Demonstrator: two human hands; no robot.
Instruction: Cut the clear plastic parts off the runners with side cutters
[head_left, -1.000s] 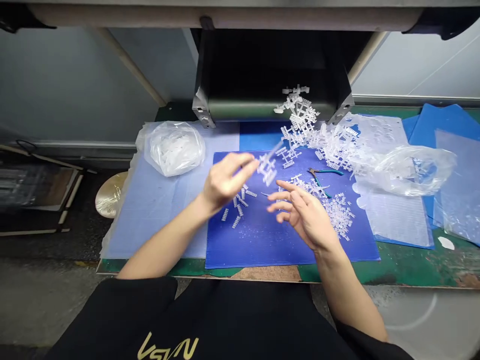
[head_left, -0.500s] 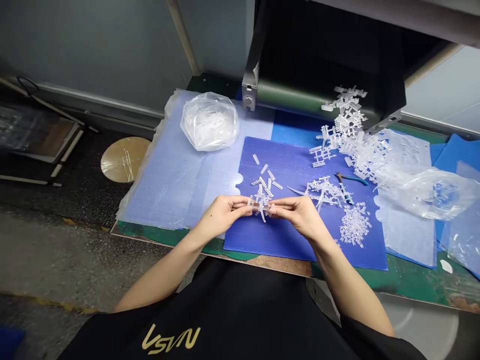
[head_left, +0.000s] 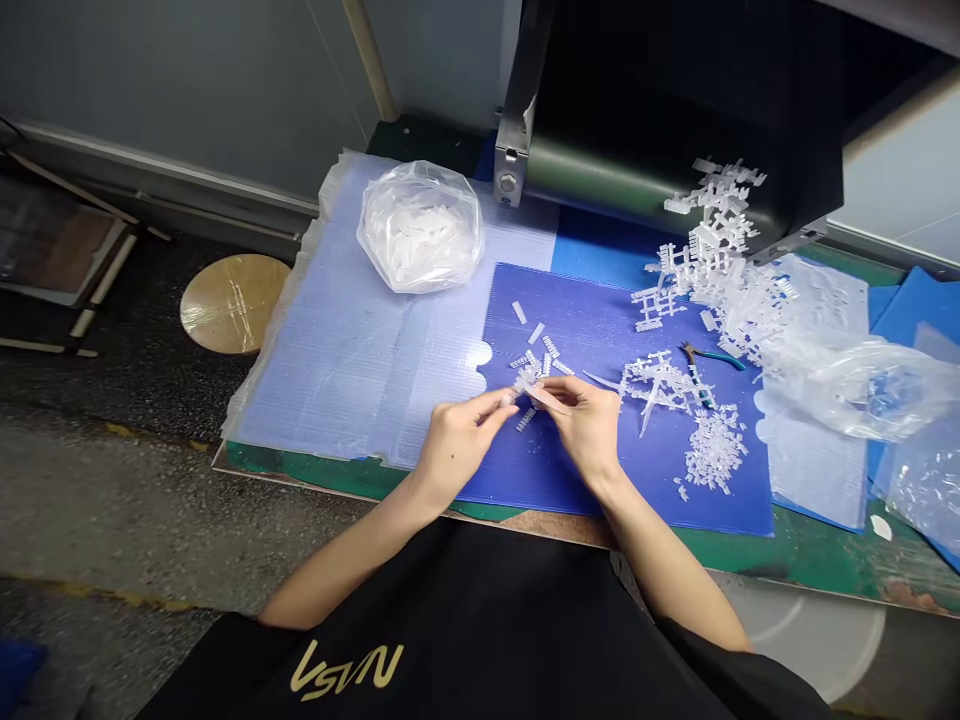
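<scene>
Between my two hands is a small translucent plastic part frame, held over the dark blue sheet. My left hand pinches its left side with thumb and fingers. On the other side my right hand grips it, fingertips closed near its middle. Fingers hide much of its shape. Just beyond the hands lie several loose comb-like clear strips. To the right are a tangle of white plastic sprues and a heap of tiny clear pieces.
Cutting pliers with blue-green handles lie right of the sprues. A large pile of moulded frames spills from the black conveyor. A clear bag of white parts stands back left. A crumpled plastic bag lies at right.
My hands have drawn closer together and slightly up, turning the part frame between them. A comb-like strip now shows on the sheet below the fingers. The view has shifted slightly.
</scene>
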